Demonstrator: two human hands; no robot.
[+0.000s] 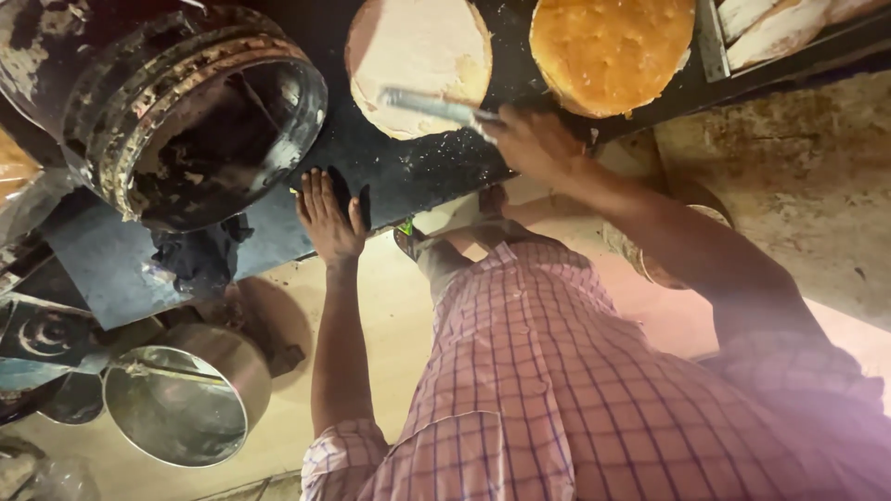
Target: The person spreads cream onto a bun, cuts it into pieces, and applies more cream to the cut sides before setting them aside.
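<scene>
Pale round cake (418, 60) lies on the dark counter (408, 172), near its front edge, just beside a golden cake (613, 51). Its top looks creamy and smooth. Right hand (534, 139) clasps a spatula (436, 107) whose blade lies across it; left hand (329, 218) rests flat, fingers spread, on the counter edge.

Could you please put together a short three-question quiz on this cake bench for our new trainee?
1. True or false: the right hand holds a metal spatula over the pale round cake.
2. Where does the left hand rest?
A. On the edge of the dark worktop
B. Inside the steel pot
C. On the golden cake
3. Fill in: the big crusted round tin lies to the ___ of the pale cake in the picture.

Key: 1 true; 2 A; 3 left.
</scene>
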